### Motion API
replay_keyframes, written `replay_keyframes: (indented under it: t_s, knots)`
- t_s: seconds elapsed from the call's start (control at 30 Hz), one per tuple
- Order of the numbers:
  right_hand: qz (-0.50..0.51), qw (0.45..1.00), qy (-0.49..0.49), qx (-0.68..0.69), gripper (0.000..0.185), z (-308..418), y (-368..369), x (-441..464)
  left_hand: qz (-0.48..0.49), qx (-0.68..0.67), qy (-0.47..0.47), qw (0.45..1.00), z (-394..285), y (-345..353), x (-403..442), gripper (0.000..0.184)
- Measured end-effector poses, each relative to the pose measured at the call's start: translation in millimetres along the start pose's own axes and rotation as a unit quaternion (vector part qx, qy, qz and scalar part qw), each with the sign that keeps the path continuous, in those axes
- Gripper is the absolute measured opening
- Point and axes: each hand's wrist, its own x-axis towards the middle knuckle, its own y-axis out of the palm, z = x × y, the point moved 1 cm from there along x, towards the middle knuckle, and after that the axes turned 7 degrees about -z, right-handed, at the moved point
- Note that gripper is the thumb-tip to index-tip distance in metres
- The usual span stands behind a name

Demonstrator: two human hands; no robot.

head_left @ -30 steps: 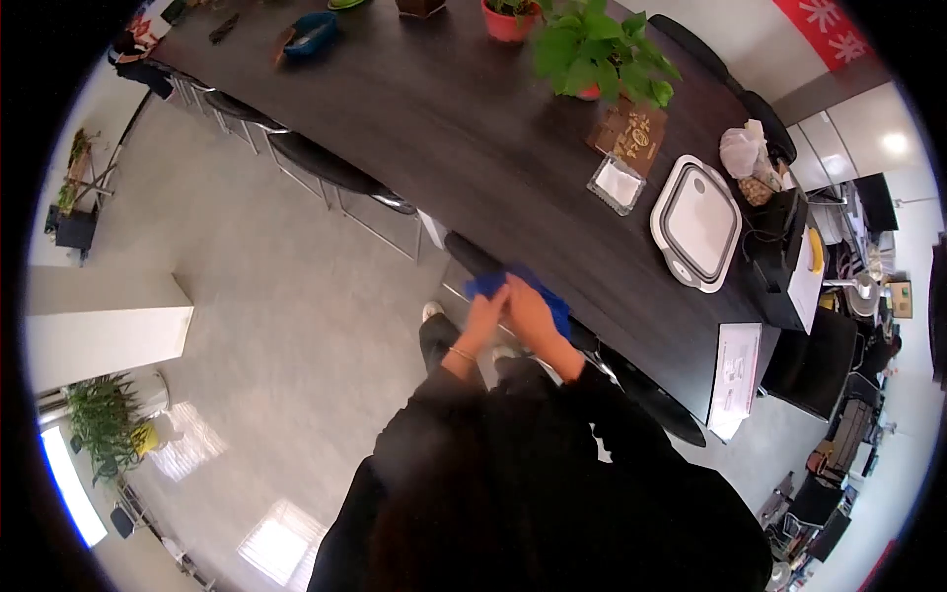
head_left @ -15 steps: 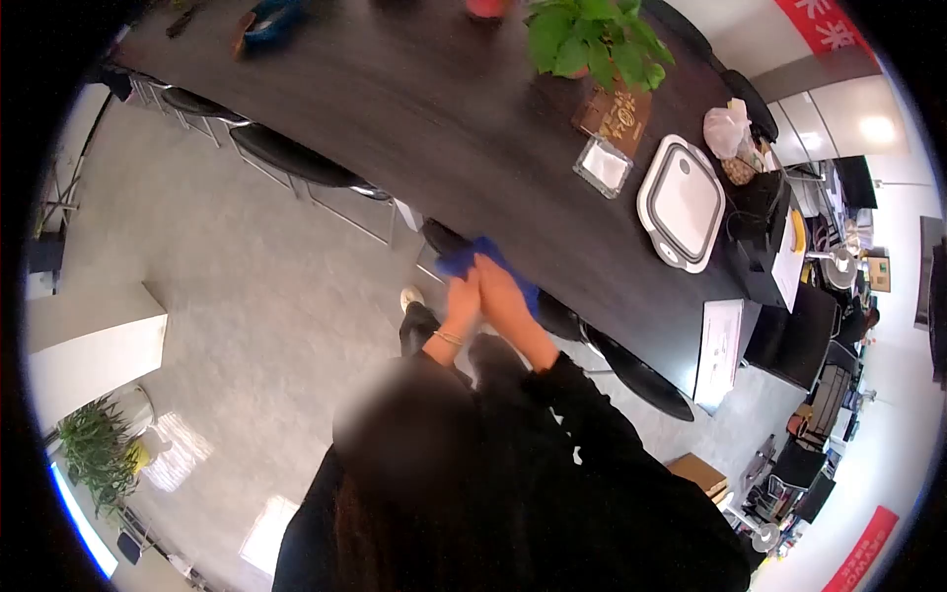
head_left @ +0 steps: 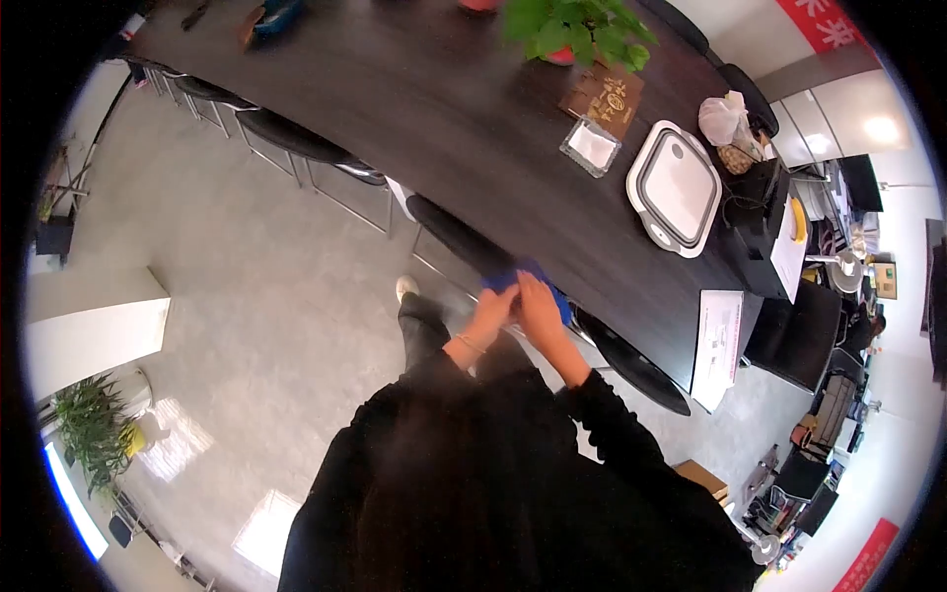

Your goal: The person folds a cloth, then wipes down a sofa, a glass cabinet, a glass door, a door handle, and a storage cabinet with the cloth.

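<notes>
Both of my hands meet in front of my body, by the near edge of the dark table (head_left: 444, 128). A blue cloth (head_left: 554, 294) is bunched between and behind them. My left hand (head_left: 490, 314), with a thin bracelet at the wrist, has its fingers closed on the cloth. My right hand (head_left: 538, 311) presses on the cloth from the other side, its fingers together and touching my left hand. Part of the cloth lies hidden under the fingers.
On the table are a white and grey folding basin (head_left: 677, 187), a glass dish (head_left: 592, 146), a brown box (head_left: 604, 99), a leafy plant (head_left: 577, 30), plastic bags (head_left: 723, 118) and a paper sheet (head_left: 718, 345). Black chairs (head_left: 631, 365) line the near edge.
My hands have shifted their hold on the blue cloth and now sit slightly lower and farther right than half a second ago. The view has also moved a little.
</notes>
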Motion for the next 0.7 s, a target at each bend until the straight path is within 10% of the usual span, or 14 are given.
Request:
replay_keyframes:
  t_s: [0.13, 0.37, 0.5, 0.6, 0.7]
  knots:
    - [-0.047, 0.997, -0.054, 0.041, 0.054, 36.4, 48.4, 63.8, -0.223, 0.255, 0.198, 0.920, -27.8, -70.5, 66.0, 0.054]
    - [0.036, 0.999, 0.027, -0.007, 0.050, 116.8, 108.9, 192.9, -0.312, 0.339, 0.291, 0.838, -163.0, -142.2, 117.6, 0.045]
    - [0.008, 0.999, -0.023, 0.034, 0.051, 104.5, 114.6, 192.0, -0.255, 0.325, 0.203, 0.888, -150.4, -155.4, 164.1, 0.045]
    - [-0.015, 0.996, -0.052, 0.077, 0.055, 85.2, 92.5, 158.4, -0.287, 0.313, 0.311, 0.850, -118.3, -118.7, 116.6, 0.046]
    - [-0.034, 0.993, -0.065, 0.089, 0.059, 58.8, 46.9, 90.3, -0.109, 0.201, 0.146, 0.962, -31.1, -106.3, 120.0, 0.040]
